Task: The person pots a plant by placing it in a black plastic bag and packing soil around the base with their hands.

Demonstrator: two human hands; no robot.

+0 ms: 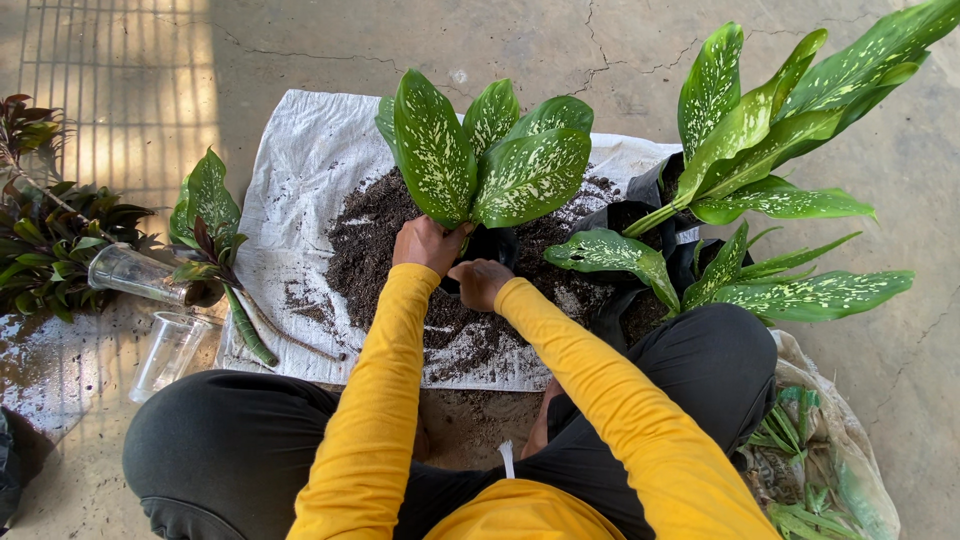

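Observation:
A plant with broad green, white-speckled leaves (pixel 495 155) stands in a small black bag pot (pixel 492 245) on a pile of dark soil (pixel 375 235). My left hand (pixel 428 243) grips the left side of the pot at the stem base. My right hand (pixel 480 283) holds the near right side of the same pot. Both arms wear yellow sleeves. The pot is largely hidden under the leaves and my hands.
The soil lies on a white woven sack (pixel 300 180) spread on concrete. Two more speckled plants in black bags (pixel 650 215) stand at right. Two clear plastic cups (pixel 170 345) and dark-leaved cuttings (pixel 215 245) lie left. A sack of plant scraps (pixel 815 460) sits at lower right.

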